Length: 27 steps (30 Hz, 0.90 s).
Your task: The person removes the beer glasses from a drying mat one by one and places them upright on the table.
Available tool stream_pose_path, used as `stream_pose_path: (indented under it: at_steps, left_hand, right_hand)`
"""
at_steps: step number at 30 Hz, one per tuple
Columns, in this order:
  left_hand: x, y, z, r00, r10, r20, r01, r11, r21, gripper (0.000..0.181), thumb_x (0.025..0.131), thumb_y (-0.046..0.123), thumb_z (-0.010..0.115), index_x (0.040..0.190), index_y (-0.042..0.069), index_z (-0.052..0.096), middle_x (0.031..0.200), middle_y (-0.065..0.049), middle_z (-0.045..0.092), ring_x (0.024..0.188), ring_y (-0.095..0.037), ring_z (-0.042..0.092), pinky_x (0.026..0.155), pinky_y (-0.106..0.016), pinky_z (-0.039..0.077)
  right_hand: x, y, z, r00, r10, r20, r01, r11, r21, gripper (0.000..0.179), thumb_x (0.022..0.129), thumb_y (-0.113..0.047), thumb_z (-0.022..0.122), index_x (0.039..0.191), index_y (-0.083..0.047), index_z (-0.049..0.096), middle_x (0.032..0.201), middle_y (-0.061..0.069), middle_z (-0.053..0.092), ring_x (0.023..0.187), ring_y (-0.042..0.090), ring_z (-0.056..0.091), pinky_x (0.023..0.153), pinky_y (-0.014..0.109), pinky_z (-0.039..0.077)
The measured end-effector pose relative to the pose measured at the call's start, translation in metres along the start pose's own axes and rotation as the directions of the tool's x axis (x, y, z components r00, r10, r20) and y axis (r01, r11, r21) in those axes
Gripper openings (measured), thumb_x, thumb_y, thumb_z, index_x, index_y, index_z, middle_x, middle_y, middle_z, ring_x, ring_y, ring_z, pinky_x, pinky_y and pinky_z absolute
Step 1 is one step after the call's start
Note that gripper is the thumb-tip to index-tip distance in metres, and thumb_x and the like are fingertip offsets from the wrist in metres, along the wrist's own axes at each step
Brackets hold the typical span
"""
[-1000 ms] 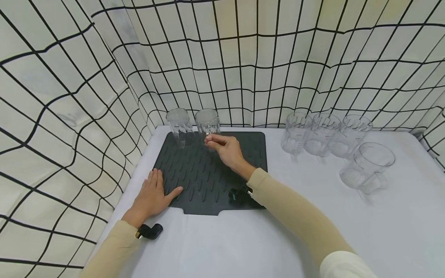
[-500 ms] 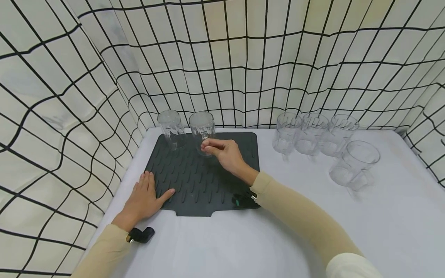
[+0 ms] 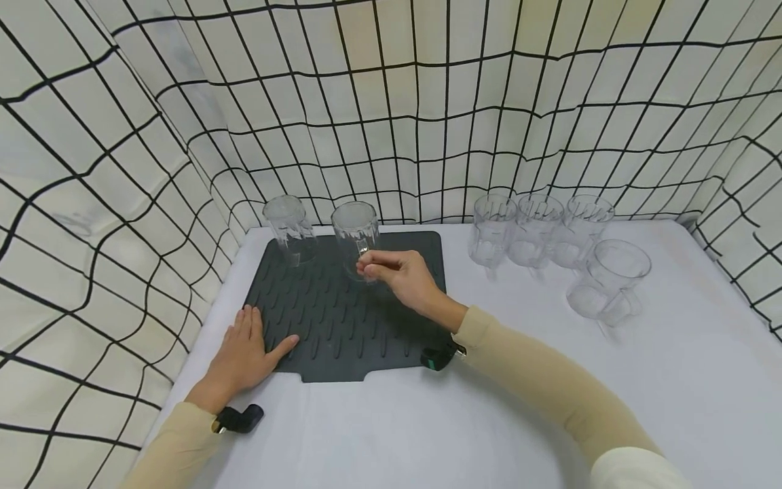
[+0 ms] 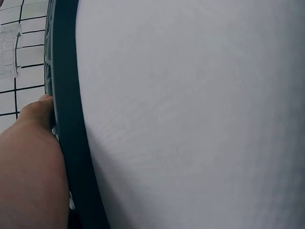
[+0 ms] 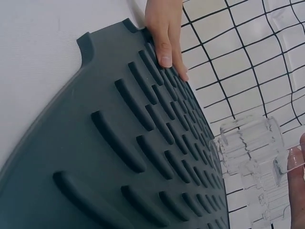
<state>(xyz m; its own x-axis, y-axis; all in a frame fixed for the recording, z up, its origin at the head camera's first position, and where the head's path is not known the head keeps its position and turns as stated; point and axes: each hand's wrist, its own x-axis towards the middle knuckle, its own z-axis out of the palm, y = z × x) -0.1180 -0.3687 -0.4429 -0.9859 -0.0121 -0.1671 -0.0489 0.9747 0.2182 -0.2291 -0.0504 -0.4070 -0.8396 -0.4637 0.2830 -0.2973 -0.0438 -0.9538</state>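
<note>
My right hand (image 3: 406, 278) pinches the handle of a clear glass mug (image 3: 354, 227) over the back part of a dark grey ribbed mat (image 3: 330, 333). Left of it, at the mat's back left corner, is a second clear glass mug (image 3: 292, 231). My left hand (image 3: 241, 350) lies with straight fingers along the mat's left edge, its thumb out over the ribs. In the right wrist view, the right fingers (image 5: 296, 176) show at the right border beside the glass, and the left hand (image 5: 164, 33) touches the mat's edge. The left wrist view shows the mat's rim (image 4: 71, 114) close up.
Three glass mugs (image 3: 534, 231) stand in a row at the back right of the white table (image 3: 489, 407). Another glass mug (image 3: 611, 278) stands nearer, to their right. A white wall with a black grid (image 3: 427, 122) encloses the back and sides.
The mug in my right hand has shifted to the right, away from the second mug, and a little nearer to me. My left hand keeps its place on the mat. The head view has turned slightly right.
</note>
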Motion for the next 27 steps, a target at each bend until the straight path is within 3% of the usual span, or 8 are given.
stream_pose_path:
  at_steps: [10, 27]
  left_hand:
    - [0.001, 0.0, -0.003, 1.0, 0.011, -0.002, -0.011, 1.0, -0.013, 0.118, 0.099, 0.07, 0.047, 0.154, -0.025, 0.005, 0.163, -0.047, 0.001, 0.154, -0.062, 0.003, 0.124, -0.075, 0.01]
    - [0.004, -0.001, 0.0, 1.0, 0.008, 0.017, -0.007, 0.999, -0.035, 0.118, 0.1, 0.069, 0.048, 0.153, -0.026, 0.003, 0.163, -0.048, 0.0, 0.154, -0.063, 0.001, 0.123, -0.076, 0.008]
  right_hand:
    - [-0.018, -0.009, -0.018, 1.0, 0.006, 0.03, -0.005, 1.0, -0.028, 0.025, 0.097, -0.007, 0.07, 0.12, -0.001, 0.075, 0.121, 0.019, 0.077, 0.113, 0.026, 0.077, 0.098, 0.03, 0.062]
    - [-0.047, -0.016, -0.046, 1.0, 0.01, 0.01, -0.009, 1.0, -0.019, 0.025, 0.097, -0.001, 0.068, 0.12, 0.005, 0.074, 0.118, 0.025, 0.076, 0.11, 0.035, 0.076, 0.096, 0.031, 0.063]
